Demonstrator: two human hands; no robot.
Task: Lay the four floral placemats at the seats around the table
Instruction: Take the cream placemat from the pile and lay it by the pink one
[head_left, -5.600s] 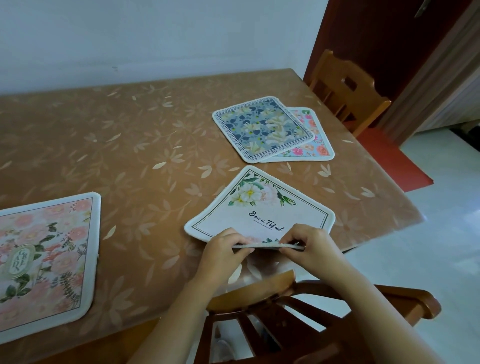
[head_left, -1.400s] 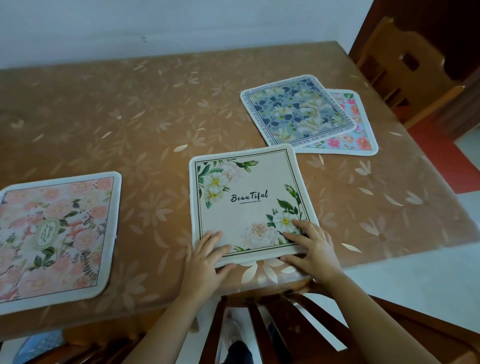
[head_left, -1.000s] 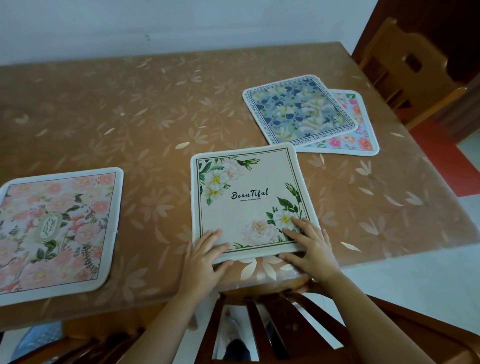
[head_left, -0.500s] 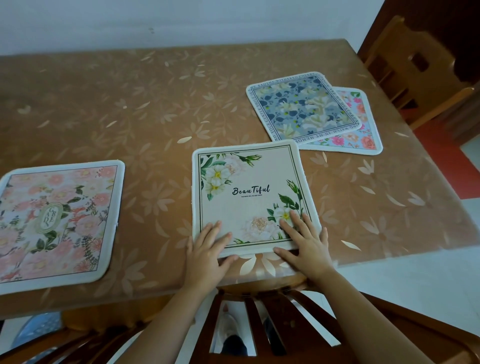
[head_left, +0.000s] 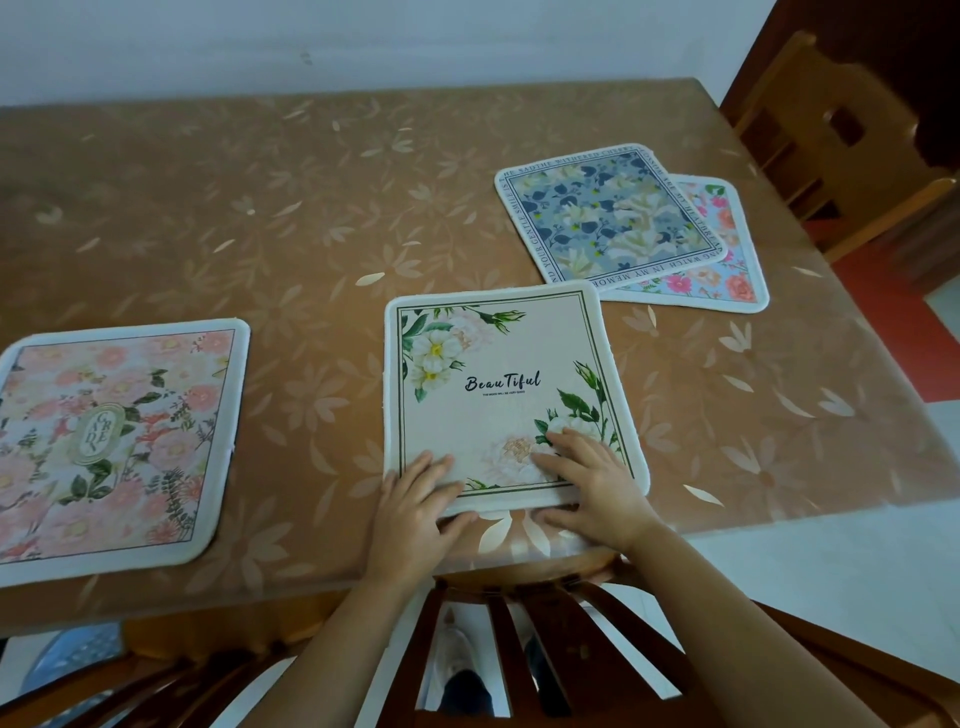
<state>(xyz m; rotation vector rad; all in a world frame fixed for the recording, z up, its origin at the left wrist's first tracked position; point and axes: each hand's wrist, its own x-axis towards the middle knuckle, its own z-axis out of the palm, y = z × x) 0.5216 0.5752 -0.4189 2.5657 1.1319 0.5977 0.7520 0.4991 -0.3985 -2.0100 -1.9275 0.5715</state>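
The cream "Beautiful" placemat (head_left: 498, 374) lies flat at the table's near edge, squared to the seat in front of me. My left hand (head_left: 415, 512) rests flat on its near left corner and my right hand (head_left: 597, 483) presses flat on its near right part. A pink floral placemat (head_left: 111, 441) lies at the near left seat. At the far right, the blue-grey floral placemat (head_left: 608, 218) lies skewed on top of a light blue placemat with pink flowers (head_left: 727, 260).
The brown table (head_left: 311, 208) with a leaf-patterned cover abuts a white wall. A wooden chair back (head_left: 519, 623) stands below my hands, another chair (head_left: 841, 145) at the right end, and a third chair's top (head_left: 130, 680) at the lower left.
I turned the cream placemat from a skewed angle to square with the table edge and laid it flat. My hands went from pinching its near edge to lying flat on it.
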